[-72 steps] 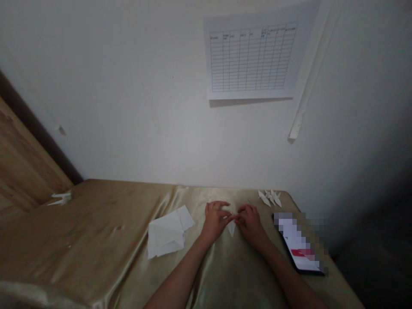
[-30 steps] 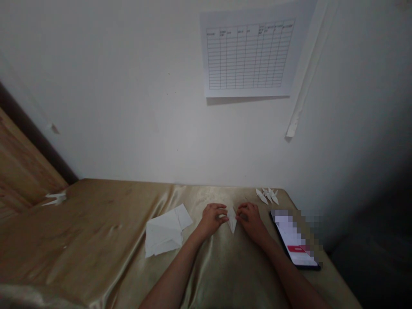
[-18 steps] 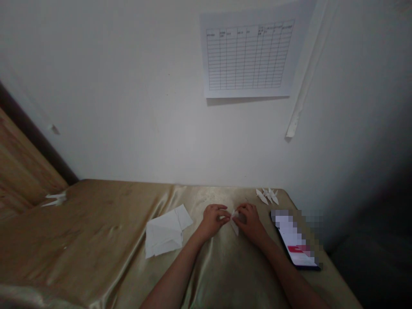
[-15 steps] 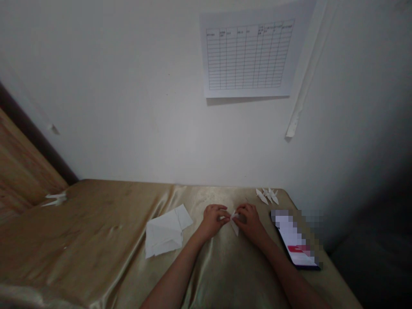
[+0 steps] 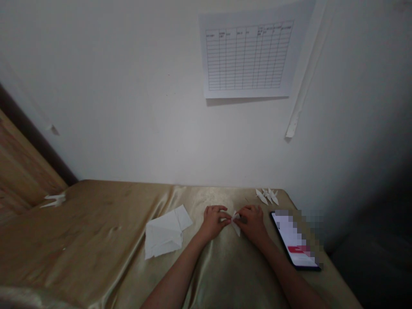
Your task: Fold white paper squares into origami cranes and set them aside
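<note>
Small and white, a piece of origami paper (image 5: 237,230) with pointed ends is held over the cloth, between both hands. My left hand (image 5: 213,221) pinches its left side with thumb and forefinger. From the right, my right hand (image 5: 252,222) grips it, fingers bent and closed, covering part of the folds. One pointed flap hangs down below the fingertips. Several finished-looking folded paper figures (image 5: 268,196), pointed like cranes, lie beyond my right hand. To the left of my left hand rests a loose pile of white paper sheets (image 5: 164,234).
A gold satin cloth (image 5: 96,227) covers the table, which stands against a white wall. On the right lies a phone (image 5: 294,244) with its screen lit. White scraps (image 5: 54,200) sit at the far left. A printed table sheet (image 5: 247,60) hangs on the wall.
My right hand has shifted slightly to the right, and the origami paper's lower flap has moved a little with it. The left hand keeps its pinch. Everything else lies as before.
</note>
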Demonstrator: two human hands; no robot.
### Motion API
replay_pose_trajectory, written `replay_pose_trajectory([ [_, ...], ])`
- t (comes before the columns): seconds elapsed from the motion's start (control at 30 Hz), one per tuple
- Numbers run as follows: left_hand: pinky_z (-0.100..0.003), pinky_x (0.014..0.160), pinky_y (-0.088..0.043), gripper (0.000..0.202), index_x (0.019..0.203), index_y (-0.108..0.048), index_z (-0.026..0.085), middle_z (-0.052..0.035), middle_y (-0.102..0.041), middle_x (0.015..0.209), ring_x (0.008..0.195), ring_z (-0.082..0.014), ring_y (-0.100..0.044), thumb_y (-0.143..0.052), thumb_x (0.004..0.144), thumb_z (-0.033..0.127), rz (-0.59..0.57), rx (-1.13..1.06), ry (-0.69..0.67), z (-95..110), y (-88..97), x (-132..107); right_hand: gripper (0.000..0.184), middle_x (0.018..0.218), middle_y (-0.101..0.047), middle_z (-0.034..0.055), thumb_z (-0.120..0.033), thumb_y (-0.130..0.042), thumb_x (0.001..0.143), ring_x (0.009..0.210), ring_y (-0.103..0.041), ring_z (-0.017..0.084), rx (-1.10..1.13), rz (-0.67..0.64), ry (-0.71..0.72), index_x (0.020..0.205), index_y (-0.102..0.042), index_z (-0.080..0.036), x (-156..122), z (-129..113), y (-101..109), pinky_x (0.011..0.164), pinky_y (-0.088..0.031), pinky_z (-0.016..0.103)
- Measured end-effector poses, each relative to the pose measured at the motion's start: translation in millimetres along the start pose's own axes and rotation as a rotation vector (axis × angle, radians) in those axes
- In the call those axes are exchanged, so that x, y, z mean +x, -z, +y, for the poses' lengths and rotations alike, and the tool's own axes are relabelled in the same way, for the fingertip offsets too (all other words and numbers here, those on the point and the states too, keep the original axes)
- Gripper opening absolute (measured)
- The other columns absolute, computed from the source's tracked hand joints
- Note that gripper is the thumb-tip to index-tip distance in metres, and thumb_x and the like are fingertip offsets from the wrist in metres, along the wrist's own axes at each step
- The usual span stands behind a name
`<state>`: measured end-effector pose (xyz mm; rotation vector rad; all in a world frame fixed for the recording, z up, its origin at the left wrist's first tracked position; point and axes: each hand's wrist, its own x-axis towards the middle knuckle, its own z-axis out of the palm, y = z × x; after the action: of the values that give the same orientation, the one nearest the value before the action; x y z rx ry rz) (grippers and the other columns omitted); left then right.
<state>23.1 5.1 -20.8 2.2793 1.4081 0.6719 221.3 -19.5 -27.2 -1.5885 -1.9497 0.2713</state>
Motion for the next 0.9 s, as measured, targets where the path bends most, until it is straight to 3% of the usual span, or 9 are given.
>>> replay_pose_trajectory([
  [0.33, -0.061, 0.121, -0.022, 0.010, 0.096, -0.082, 0.036, -0.0020, -0.071, 0.130, 0.130, -0.0298, -0.055, -0.080, 0.086, 0.037, 0.012, -0.018, 0.070, 6.6, -2.3, 1.2, 0.008, 0.103, -0.076, 0.0053, -0.031, -0.068, 0.088, 0.116, -0.059, 0.030, -0.022, 0.018, -0.013, 0.092, -0.074, -0.025, 1.7, 3.0, -7.0, 0.120, -0.012, 0.066],
  [0.9, -0.063, 0.122, -0.017, 0.011, 0.094, -0.083, 0.035, -0.0014, -0.072, 0.128, 0.130, -0.0298, -0.056, -0.083, 0.083, 0.034, 0.030, -0.026, 0.122, 13.9, -2.7, 2.8, 0.011, 0.100, -0.075, 0.0047, -0.033, -0.068, 0.089, 0.114, -0.059, 0.030, -0.084, -0.025, -0.027, 0.084, -0.070, -0.024, 1.8, -2.5, -8.3, 0.117, -0.009, 0.074],
])
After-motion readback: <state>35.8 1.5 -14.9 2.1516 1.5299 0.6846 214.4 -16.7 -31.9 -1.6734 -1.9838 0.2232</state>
